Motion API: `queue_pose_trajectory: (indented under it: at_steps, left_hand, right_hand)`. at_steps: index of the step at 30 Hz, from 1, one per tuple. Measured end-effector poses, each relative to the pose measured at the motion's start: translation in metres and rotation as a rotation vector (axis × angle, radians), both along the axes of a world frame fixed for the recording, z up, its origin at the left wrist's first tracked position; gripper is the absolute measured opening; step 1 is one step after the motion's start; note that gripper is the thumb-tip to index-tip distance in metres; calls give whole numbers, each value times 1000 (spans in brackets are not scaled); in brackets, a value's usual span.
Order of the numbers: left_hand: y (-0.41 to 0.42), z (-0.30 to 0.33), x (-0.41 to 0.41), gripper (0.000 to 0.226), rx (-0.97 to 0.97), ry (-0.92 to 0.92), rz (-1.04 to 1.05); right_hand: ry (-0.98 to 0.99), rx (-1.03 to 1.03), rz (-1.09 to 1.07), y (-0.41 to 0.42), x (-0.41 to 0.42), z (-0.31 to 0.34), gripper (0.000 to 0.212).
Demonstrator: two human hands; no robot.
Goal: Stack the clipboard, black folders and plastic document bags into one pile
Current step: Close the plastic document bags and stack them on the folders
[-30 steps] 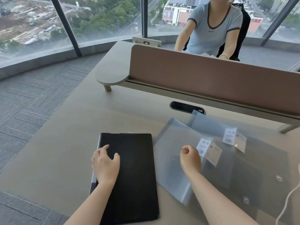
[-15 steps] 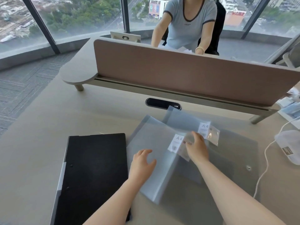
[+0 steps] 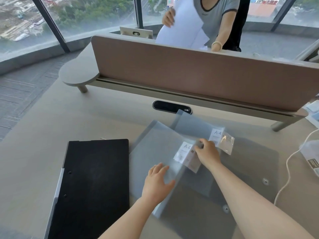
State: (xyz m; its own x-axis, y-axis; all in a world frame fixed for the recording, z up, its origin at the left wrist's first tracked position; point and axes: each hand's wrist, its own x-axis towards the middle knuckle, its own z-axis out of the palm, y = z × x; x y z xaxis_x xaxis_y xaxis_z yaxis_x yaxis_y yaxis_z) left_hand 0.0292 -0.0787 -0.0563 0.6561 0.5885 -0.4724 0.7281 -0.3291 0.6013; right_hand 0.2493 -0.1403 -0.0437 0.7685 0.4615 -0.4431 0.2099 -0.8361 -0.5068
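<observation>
- The black folders (image 3: 96, 183) lie flat as one dark stack at the near left of the desk (image 3: 34, 152), apart from both hands; a pale edge shows along the stack's left side.
- Just right of that stack, several translucent plastic document bags (image 3: 151, 149) overlap loosely, fanned toward the far right.
- The left hand (image 3: 158, 182) rests palm-down, fingers spread and loose, on the near part of the topmost bag, pressing rather than gripping.
- The right hand (image 3: 208, 155) is farther and to the right, fingers curled tight and pinching the topmost bag's edge beside its white A4 label (image 3: 185, 151).
- A second A4 label (image 3: 216, 135) sits on a bag just beyond the right hand.
- Under the right forearm lies another bag with snap buttons (image 3: 265, 181).
- A white cable (image 3: 290, 171) curves along the right.
</observation>
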Motion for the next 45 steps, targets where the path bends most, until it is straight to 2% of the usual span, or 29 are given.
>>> queue_pose_trajectory:
  at_steps: [5, 13, 22, 26, 30, 34, 37, 40, 43, 45]
  left_hand:
    - [-3, 10, 8, 63, -11, -29, 46]
    - [-5, 43, 22, 71, 19, -158, 65]
    - [-8, 77, 18, 82, 44, -292, 85]
    - [-10, 92, 11, 71, 70, -371, 114]
    - [-8, 103, 6, 50, 56, -460, 139]
    - [-7, 117, 0, 5, 73, -519, 195]
    - [-4, 130, -6, 14, 48, -580, 225]
    - [7, 147, -9, 26, 19, -635, 253]
    - [22, 167, -13, 10, -41, -751, 288]
    - [31, 181, -15, 14, -85, -815, 315]
  right_hand:
    - [-43, 182, -40, 2, -2, 17, 24]
    - [-64, 445, -213, 12, -20, 59, 20]
    - [-57, 746, -211, 23, -47, 116, 19]
    - [-46, 852, -182, 27, -63, 137, 19]
    - [-48, 950, -148, 32, -77, 153, 21]
    - [-28, 1044, -112, 33, -90, 169, 18]
    - [1, 1110, -95, 35, -97, 180, 16]
    - [-11, 1193, -67, 35, -101, 190, 3]
    - [-76, 1227, -145, 33, -99, 191, 16]
    - [-93, 1198, -221, 30, -94, 183, 22]
